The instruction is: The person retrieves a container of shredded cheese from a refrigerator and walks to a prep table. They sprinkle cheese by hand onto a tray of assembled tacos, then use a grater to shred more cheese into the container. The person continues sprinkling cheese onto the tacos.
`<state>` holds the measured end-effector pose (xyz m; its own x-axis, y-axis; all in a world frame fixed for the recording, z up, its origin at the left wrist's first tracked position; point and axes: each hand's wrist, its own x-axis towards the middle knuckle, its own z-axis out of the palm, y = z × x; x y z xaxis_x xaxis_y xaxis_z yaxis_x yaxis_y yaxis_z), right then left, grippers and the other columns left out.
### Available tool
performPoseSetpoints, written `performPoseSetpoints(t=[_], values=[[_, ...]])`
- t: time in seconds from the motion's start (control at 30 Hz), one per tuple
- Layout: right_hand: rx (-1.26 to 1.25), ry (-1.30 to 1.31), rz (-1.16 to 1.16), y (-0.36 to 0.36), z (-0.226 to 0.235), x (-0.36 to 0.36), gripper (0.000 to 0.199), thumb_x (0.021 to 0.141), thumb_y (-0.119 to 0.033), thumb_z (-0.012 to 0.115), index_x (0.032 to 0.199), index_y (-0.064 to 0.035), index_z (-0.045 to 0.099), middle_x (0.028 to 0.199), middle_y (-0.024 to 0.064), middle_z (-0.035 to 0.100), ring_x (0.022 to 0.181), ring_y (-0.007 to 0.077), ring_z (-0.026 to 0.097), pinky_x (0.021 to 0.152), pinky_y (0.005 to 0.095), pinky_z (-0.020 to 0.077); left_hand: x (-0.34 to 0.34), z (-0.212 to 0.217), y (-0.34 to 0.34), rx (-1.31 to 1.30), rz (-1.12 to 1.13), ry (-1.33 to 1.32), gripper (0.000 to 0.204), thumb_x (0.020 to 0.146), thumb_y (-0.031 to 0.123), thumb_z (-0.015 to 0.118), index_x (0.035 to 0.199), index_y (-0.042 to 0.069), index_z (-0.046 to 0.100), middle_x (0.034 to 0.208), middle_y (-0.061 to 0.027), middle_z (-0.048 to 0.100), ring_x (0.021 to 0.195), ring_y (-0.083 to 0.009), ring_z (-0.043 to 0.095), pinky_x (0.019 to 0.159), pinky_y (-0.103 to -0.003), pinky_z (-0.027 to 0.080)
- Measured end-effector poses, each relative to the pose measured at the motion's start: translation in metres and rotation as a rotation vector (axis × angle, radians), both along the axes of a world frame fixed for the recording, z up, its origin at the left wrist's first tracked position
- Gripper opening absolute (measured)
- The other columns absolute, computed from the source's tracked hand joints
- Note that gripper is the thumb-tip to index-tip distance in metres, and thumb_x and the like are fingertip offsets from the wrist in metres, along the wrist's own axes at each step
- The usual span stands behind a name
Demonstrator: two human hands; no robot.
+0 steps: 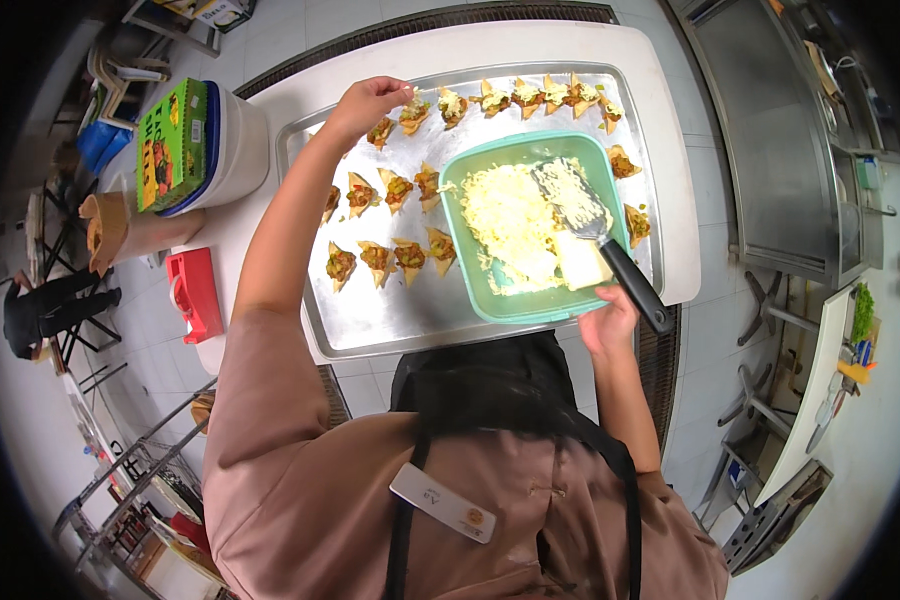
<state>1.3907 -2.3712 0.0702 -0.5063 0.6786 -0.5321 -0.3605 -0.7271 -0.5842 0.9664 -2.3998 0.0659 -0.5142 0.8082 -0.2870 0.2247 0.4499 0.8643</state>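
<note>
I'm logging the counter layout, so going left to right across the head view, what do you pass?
Red box → green carton on the white tub → left hand → topped triangular pastries on the metal tray → green container of grated cheese → black-handled grater.

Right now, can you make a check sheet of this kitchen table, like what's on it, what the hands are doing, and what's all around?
Surface: white table carrying a big metal tray.
Job's things: rows of filled triangle snacks on the tray; green tub of grated cheese with a black-handled grater lying in it.
Clutter: white bucket with a green box on top, red box, brown paper bag.
Grips: left hand pinches over a snack in the top row; right hand rests on the tub's near edge, by the grater handle.
Cables: nothing seen.
Surroundings: steel counter to the right, wire rack lower left, tiled floor.
</note>
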Motion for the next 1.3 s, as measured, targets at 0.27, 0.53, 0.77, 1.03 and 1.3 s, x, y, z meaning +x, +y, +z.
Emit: performPoseSetpoints(t=[0.27,0.53,0.77,1.03,1.3], values=[[0.064,-0.073,-0.049,-0.01,0.002,0.008,0.057,0.069,-0.013,0.049,0.124,0.0013,0.047,0.123,0.0143,0.052,0.114,0.028,0.05,0.095,0.0421,0.0407,-0.034,-0.069,0.009,-0.239,-0.089,0.323,0.025,0.082,0.022,0.061,0.101,0.007,0.067,0.078,-0.0064,0.067,0.073,-0.016,0.062,0.068,-0.029,0.048],[0.048,-0.022,-0.038,-0.009,0.002,0.009,0.057,0.069,-0.012,0.049,0.125,0.0013,0.045,0.124,0.0144,0.052,0.114,0.0286,0.05,0.093,0.0422,0.0423,-0.035,-0.084,0.022,-0.242,-0.162,0.436,0.026,0.08,0.023,0.064,0.101,0.009,0.068,0.088,-0.0092,0.067,0.076,-0.0182,0.063,0.071,-0.03,0.049],[0.072,0.042,-0.039,-0.005,-0.005,0.002,0.057,0.069,-0.012,0.05,0.124,0.0023,0.046,0.123,0.015,0.052,0.114,0.0276,0.051,0.095,0.0413,0.0411,-0.021,-0.057,0.016,-0.117,-0.13,0.605,0.023,0.08,0.025,0.063,0.098,0.012,0.069,0.083,-0.0089,0.066,0.079,-0.0223,0.063,0.074,-0.033,0.049],[0.019,0.0,-0.063,0.0,-0.011,-0.003,0.053,0.069,-0.01,0.048,0.121,0.0022,0.047,0.118,0.0152,0.055,0.11,0.0273,0.053,0.092,0.0407,0.0433,0.099,0.055,-0.011,0.275,-0.536,0.505,0.015,0.079,0.018,0.069,0.092,0.01,0.071,0.088,-0.0053,0.068,0.084,-0.0186,0.056,0.078,-0.032,0.046],[0.017,0.089,-0.07,-0.007,0.002,-0.027,0.044,0.071,-0.004,0.048,0.114,0.0004,0.051,0.113,0.0119,0.057,0.106,0.0243,0.054,0.092,0.0399,0.042,0.122,0.068,-0.025,0.052,-0.861,0.784,0.033,0.072,0.024,0.071,0.1,0.006,0.066,0.085,-0.0057,0.065,0.09,-0.0248,0.052,0.085,-0.036,0.039]])
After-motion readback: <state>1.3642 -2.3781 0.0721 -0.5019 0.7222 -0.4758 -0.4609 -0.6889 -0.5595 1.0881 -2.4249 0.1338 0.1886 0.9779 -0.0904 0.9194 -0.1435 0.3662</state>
